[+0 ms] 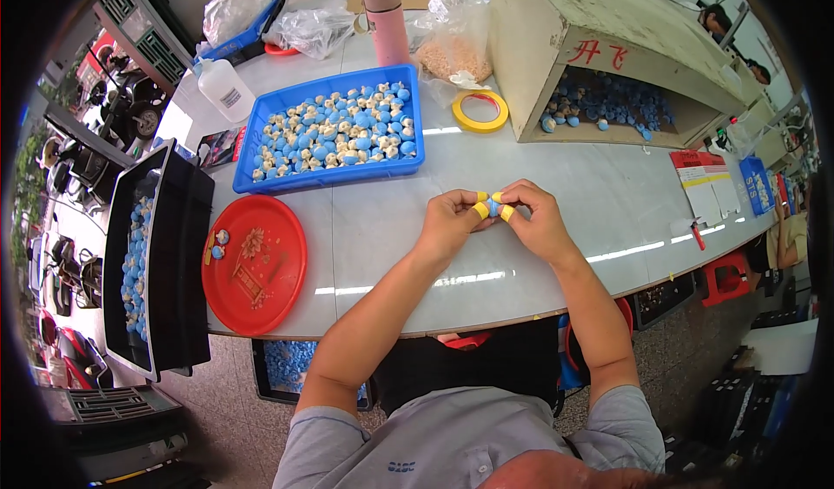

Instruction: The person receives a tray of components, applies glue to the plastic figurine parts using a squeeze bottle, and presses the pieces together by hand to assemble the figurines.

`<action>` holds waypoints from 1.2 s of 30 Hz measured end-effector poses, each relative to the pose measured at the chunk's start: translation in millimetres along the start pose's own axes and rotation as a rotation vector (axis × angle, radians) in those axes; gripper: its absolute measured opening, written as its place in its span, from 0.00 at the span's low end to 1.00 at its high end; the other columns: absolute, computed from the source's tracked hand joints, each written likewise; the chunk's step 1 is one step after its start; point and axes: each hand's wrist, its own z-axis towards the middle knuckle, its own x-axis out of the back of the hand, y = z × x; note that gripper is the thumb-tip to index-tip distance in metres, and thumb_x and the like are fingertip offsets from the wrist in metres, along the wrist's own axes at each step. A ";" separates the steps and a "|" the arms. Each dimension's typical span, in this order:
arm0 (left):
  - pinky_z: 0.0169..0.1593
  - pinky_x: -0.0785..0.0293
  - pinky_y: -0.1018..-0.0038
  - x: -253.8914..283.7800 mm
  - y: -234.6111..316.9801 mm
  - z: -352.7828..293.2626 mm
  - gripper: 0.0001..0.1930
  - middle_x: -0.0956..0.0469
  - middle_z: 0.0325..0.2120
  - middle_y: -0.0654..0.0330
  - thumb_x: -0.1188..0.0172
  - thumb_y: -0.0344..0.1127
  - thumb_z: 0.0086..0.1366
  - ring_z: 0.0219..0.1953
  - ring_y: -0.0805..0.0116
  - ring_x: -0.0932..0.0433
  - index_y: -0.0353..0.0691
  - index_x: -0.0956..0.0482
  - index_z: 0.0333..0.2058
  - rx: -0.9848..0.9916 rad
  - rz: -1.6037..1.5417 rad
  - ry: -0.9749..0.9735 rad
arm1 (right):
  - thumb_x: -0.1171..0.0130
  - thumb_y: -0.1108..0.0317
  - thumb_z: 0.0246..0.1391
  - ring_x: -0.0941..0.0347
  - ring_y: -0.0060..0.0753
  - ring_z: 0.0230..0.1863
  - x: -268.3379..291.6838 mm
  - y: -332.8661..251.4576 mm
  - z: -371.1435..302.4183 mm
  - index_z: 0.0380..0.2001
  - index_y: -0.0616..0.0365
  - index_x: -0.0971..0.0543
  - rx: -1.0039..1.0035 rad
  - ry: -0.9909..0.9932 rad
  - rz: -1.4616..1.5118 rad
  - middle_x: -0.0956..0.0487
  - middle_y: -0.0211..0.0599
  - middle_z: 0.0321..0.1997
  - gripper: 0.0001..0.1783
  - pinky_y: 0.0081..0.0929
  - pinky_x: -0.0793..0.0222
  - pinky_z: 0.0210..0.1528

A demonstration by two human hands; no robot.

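Both hands meet above the grey tabletop, pinching one small blue piece (493, 205) between them. My left hand (447, 222) holds its left side with thumb and forefinger. From the other side, the thumb and forefinger of my right hand (539, 220) close on the same piece. Yellow wraps cover these fingertips and hide much of it, so its exact kind cannot be made out. Beyond the left hand lies a blue tray (334, 176) filled with small blue and cream pieces (334, 128). A red round plate (288, 267) with a few such pieces is further left.
A black bin (187, 254) of blue pieces stands at the table's left edge. Ahead are a roll of yellow tape (480, 128), a pink bottle (385, 33), a bag of orange granules (452, 59) and an open-fronted box (547, 37). Papers (717, 195) lie at right.
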 end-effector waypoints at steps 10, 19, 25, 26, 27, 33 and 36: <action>0.48 0.19 0.75 3.0 -0.9 0.0 0.09 0.22 0.41 0.53 0.44 0.24 0.66 0.41 0.66 0.19 0.26 0.25 0.44 -0.040 -0.029 -0.057 | 0.42 0.83 0.51 0.26 0.28 0.36 -1.7 -0.6 -1.4 0.38 0.65 0.22 0.022 -0.004 -0.025 0.24 0.34 0.36 0.09 0.22 0.28 0.42; 0.43 0.19 0.76 0.2 3.2 -2.8 0.13 0.21 0.38 0.55 0.44 0.35 0.69 0.39 0.68 0.19 0.31 0.29 0.45 0.089 -0.042 0.010 | 0.40 0.74 0.57 0.31 0.17 0.35 -11.6 1.1 -3.0 0.39 0.64 0.24 -0.239 -0.013 0.200 0.25 0.28 0.34 0.08 0.17 0.33 0.39; 0.40 0.20 0.75 -2.5 -4.3 -1.2 0.14 0.21 0.36 0.56 0.44 0.39 0.70 0.35 0.70 0.19 0.32 0.27 0.42 0.003 -0.072 -0.005 | 0.41 0.70 0.60 0.34 0.11 0.30 -13.5 -7.0 -2.3 0.32 0.60 0.25 -0.284 -0.023 0.177 0.26 0.23 0.28 0.06 0.13 0.36 0.35; 0.40 0.20 0.75 -3.3 -2.9 -2.4 0.14 0.21 0.36 0.56 0.44 0.39 0.70 0.35 0.70 0.19 0.32 0.27 0.42 -0.003 -0.067 0.017 | 0.42 0.69 0.61 0.35 0.11 0.30 -12.5 -13.5 -1.2 0.32 0.60 0.26 -0.339 -0.003 0.247 0.27 0.22 0.28 0.07 0.13 0.36 0.34; 0.40 0.20 0.76 -4.9 -1.9 -3.6 0.14 0.21 0.35 0.57 0.44 0.39 0.70 0.34 0.71 0.20 0.32 0.26 0.41 -0.011 -0.063 0.021 | 0.42 0.68 0.61 0.36 0.11 0.29 -13.8 -15.1 -0.5 0.32 0.60 0.26 -0.396 0.017 0.315 0.27 0.22 0.28 0.08 0.14 0.36 0.34; 0.38 0.20 0.77 -14.0 -8.1 -1.8 0.13 0.22 0.32 0.58 0.44 0.39 0.70 0.32 0.73 0.21 0.33 0.26 0.38 -0.047 -0.067 0.085 | 0.49 0.65 0.65 0.42 0.13 0.29 -26.1 -0.6 -2.1 0.26 0.57 0.31 -0.352 0.085 0.247 0.33 0.21 0.26 0.12 0.16 0.43 0.32; 0.37 0.21 0.78 -17.0 -12.4 -0.4 0.11 0.22 0.31 0.59 0.43 0.38 0.69 0.31 0.75 0.21 0.34 0.26 0.37 -0.057 -0.110 0.084 | 0.51 0.66 0.66 0.43 0.13 0.30 -28.8 0.6 -3.4 0.26 0.56 0.34 -0.366 0.113 0.264 0.34 0.22 0.26 0.12 0.16 0.43 0.32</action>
